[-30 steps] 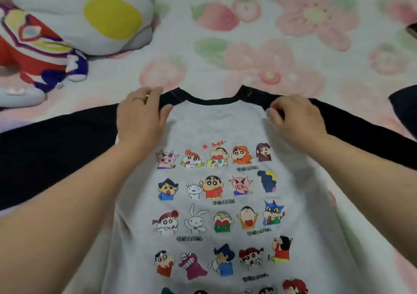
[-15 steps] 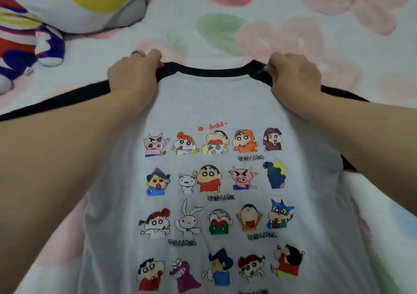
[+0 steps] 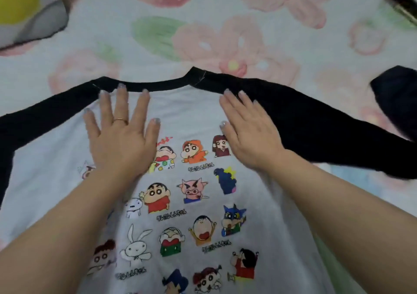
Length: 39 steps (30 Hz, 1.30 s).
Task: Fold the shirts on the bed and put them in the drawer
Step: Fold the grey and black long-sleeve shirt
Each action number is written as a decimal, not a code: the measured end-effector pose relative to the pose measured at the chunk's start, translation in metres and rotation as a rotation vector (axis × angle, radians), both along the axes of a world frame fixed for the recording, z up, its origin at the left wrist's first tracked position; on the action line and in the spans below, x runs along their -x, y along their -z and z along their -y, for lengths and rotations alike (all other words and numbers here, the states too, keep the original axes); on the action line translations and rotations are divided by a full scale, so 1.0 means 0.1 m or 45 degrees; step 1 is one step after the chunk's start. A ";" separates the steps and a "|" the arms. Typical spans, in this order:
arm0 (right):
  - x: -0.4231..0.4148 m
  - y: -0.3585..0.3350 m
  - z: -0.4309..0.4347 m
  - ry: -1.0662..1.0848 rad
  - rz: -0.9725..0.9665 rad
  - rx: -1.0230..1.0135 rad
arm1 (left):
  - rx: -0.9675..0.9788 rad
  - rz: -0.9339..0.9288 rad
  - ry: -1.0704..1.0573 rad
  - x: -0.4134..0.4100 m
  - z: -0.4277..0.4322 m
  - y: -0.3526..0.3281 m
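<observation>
The shirt [image 3: 185,113] lies spread face up on the flowered sheet [image 3: 158,52] of the bed, grey in the body with rows of cartoon prints, its black collar [image 3: 158,87] pointing away from the person. Its two black sleeves are stretched out sideways, one to the person's left [image 3: 45,117] and one to the right [image 3: 327,131]. The left hand [image 3: 119,140] lies flat on the upper chest of the shirt with its fingers straight and spread, the tips of the longer ones reaching the collar band; it grasps nothing. A thin ring [image 3: 120,120] sits on one of its fingers. The right hand [image 3: 248,135] also lies flat and palm down, fingers straight and close together, across the seam where the grey body meets the right sleeve; it too holds nothing. Both forearms reach in from the bottom corners over the lower part of the shirt. At the top left corner is part of a plush toy [image 3: 27,11], white and grey with a yellow patch, resting on the sheet well apart from the shirt. At the right edge, just beyond the right sleeve, lies a dark cloth [image 3: 397,95], possibly another garment, though it is blurred and cut off by the edge. A dark, blurred object [image 3: 404,7] crosses the top right corner; what it is cannot be told.
</observation>
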State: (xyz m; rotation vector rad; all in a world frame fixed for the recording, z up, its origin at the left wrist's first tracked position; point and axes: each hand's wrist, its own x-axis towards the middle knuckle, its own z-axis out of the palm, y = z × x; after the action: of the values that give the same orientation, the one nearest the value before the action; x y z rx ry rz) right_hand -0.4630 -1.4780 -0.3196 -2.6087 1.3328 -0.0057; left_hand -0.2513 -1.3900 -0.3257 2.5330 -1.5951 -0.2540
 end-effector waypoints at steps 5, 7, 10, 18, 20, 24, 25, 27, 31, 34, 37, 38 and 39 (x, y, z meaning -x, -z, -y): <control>0.62 -0.28 -0.09 0.532 0.588 0.191 | 0.198 -0.159 0.431 1.03 0.41 -0.19; 1.24 -0.34 -0.02 0.814 0.437 0.276 | 0.256 -0.184 0.573 1.39 0.64 -0.19; 2.18 -0.39 0.07 1.104 0.015 0.255 | 0.209 -0.097 0.682 1.63 1.11 -0.12; 3.18 -0.44 -0.03 0.782 -0.212 0.060 | 0.236 0.077 0.923 1.68 1.69 -0.11; 3.17 -0.44 0.00 0.771 -0.187 0.181 | 0.329 0.061 0.839 1.69 1.72 -0.12; 3.23 -0.68 0.18 1.069 0.226 -0.072 | 0.423 0.070 0.633 1.63 1.76 -0.16; 3.26 -0.77 0.23 1.181 0.404 -0.300 | 0.407 0.064 0.623 1.63 1.75 -0.16; 3.32 -0.87 0.26 1.382 0.586 -0.622 | 0.377 0.014 0.613 1.69 1.68 -0.17; 3.53 -0.79 0.01 1.426 -0.013 -0.056 | 0.456 -0.119 0.763 2.03 1.37 -0.19; 3.55 -0.71 -0.38 1.290 0.020 0.087 | 0.301 -0.109 0.938 2.25 1.17 -0.11; 3.62 -0.56 -0.67 1.716 0.274 -0.223 | -0.005 -0.038 0.919 2.28 1.13 0.08; 3.61 -0.54 -0.68 1.954 0.570 -0.342 | -0.052 -0.006 0.929 2.27 1.12 0.13; 3.63 -0.52 -0.65 2.144 0.850 -0.442 | -0.066 0.011 0.937 2.26 1.12 0.16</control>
State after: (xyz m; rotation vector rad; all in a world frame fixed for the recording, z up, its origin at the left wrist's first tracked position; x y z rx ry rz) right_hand -0.8257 -1.4129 -0.2674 -0.4955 2.3254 -0.6966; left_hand -0.4778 -1.5016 -0.3418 1.8609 -2.4809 -0.3538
